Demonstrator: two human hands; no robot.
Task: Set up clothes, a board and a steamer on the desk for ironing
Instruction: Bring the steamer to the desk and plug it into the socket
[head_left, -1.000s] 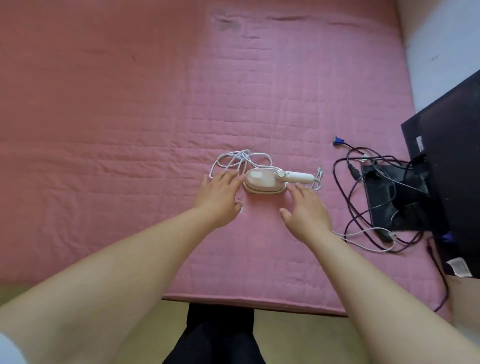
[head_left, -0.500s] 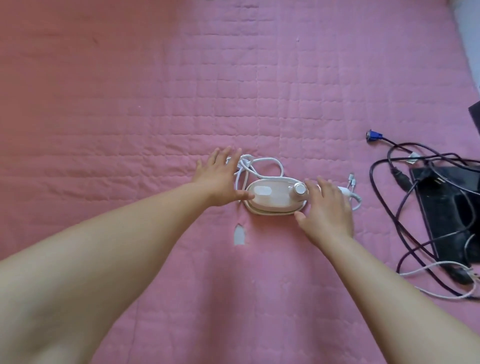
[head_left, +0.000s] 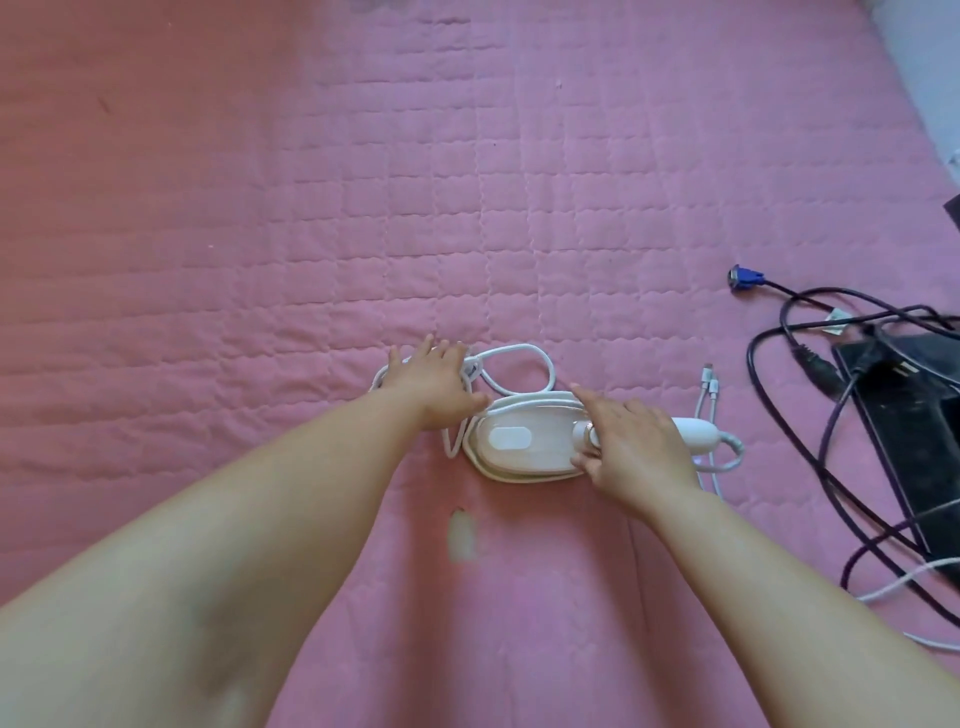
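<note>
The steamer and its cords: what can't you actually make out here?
- Steamer neck: head view, covered by right hand.
- White cord bundle: partly under left hand.
- Black cables and dark device: cut off by right edge.

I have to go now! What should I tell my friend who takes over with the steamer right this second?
Left hand: flat on the bundled white cord, not clearly gripping.
Right hand: laid over the steamer's handle, fingers curling round but not clearly closed.
Steamer: lying on the pink quilted cover; black cables to its right.
Done: nothing shows as set up.
Left: lift steamer and cord together, carry to the desk; clothes and board are out of view.
</note>
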